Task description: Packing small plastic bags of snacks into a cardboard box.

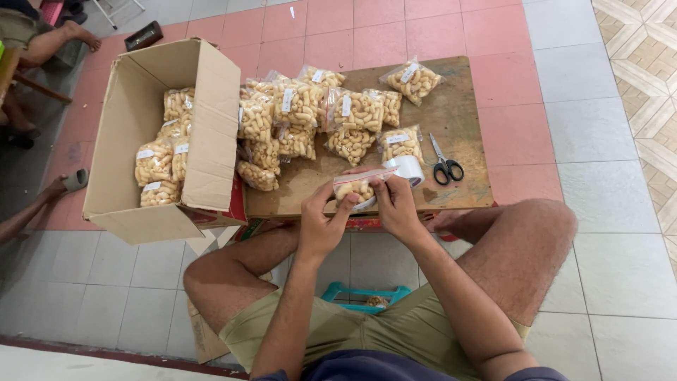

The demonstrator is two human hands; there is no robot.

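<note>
My left hand (322, 224) and my right hand (396, 207) together hold a small clear bag of pale curled snacks (355, 189) over the near edge of a low wooden table (458, 113). My right thumb and fingers pinch the bag's top strip. A roll of white labels (407, 168) lies just beyond my right hand. Black-handled scissors (443, 164) lie to its right. Several filled snack bags (310, 116) are piled on the table's left and middle.
An open cardboard box (211, 120) holding several snack bags (163, 159) stands at the table's left. One bag (413, 80) lies apart at the far right. Another person's legs (42, 46) show at top left. A teal stool (367, 293) sits under me.
</note>
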